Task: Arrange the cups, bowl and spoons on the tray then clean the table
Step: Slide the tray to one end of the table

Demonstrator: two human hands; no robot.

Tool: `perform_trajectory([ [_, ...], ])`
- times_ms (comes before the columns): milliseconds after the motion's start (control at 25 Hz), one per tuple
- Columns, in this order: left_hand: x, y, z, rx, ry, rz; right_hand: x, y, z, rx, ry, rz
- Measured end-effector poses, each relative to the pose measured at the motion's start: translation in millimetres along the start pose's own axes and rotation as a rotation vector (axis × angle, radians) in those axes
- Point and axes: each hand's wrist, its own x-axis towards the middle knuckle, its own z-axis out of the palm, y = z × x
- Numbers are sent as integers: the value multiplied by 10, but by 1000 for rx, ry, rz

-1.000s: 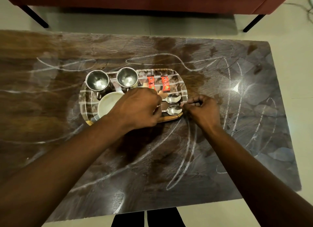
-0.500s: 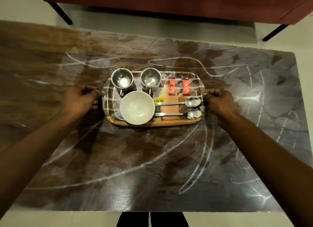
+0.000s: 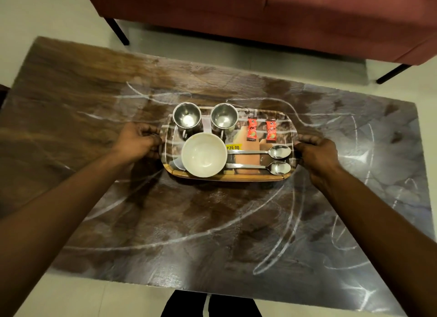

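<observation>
A rectangular printed tray [image 3: 287, 125] sits mid-table. On it stand two steel cups [image 3: 187, 119] [image 3: 223, 118] at the back left, a white bowl [image 3: 203, 154] at the front left, and two spoons [image 3: 262, 151] [image 3: 262, 167] lying side by side at the right, bowls pointing right. Two red sachets [image 3: 252, 132] [image 3: 271, 130] lie behind the spoons. My left hand [image 3: 139, 139] is curled around the tray's left edge. My right hand [image 3: 318, 154] is curled around its right edge.
The brown marble-patterned table [image 3: 212, 222] shows white streaks across its top. A red sofa [image 3: 283, 13] on dark legs stands beyond the far edge. Pale floor tiles surround the table, and my dark trouser legs [image 3: 210, 305] show at the near edge.
My left hand has left the spoons and gone to the tray's left edge. My right hand stays on the right edge. The view has pulled back and shows more of the table.
</observation>
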Motion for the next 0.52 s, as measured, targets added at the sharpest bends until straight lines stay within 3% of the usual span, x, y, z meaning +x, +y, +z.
perform_trajectory([
  [280,-1011,1062,-876,-76,15,87,-738,-1199,-213,10,-74,-83],
  [520,-1759,1612,-1779,-133,151,137,-1307,-2214,-68,-8,-189,-217],
])
